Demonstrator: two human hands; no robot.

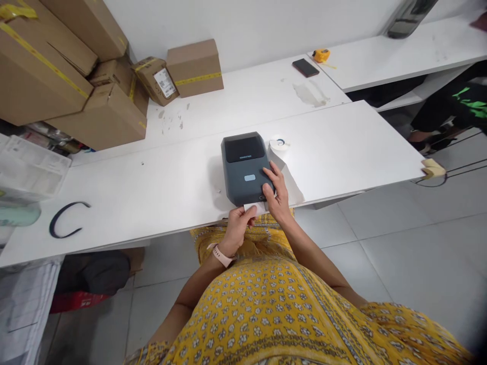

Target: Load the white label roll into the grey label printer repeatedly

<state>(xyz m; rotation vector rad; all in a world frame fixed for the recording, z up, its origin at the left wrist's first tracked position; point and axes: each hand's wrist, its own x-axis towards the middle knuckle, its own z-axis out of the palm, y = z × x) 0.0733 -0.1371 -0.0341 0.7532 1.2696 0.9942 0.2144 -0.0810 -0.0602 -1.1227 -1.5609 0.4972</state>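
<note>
Head view: both forearms reach forward from the yellow patterned dress to the near edge of the white bench (342, 147). The left arm comes up from the lower left, bent at the elbow, with a pale watch on its wrist. The left hand (236, 227) is curled, its thumb and fingertips pinched together on the white label (255, 207) that sticks out of the front of the label printer (245, 167). The right arm runs in from the lower right, nearly straight. The right hand (277, 195) lies loosely open on the printer's front right corner, fingers (271, 176) close together and flat on the dark casing, palm down, just beside the label.

The printer stands on the bench close to its near edge, front slot facing the person. A paper roll (280, 143) lies just behind its right rear corner, touching or almost touching it. Cardboard boxes (106, 116) are stacked at the far left, and a phone (305, 67) and a yellow tape measure (321, 55) lie well apart at the back.
</note>
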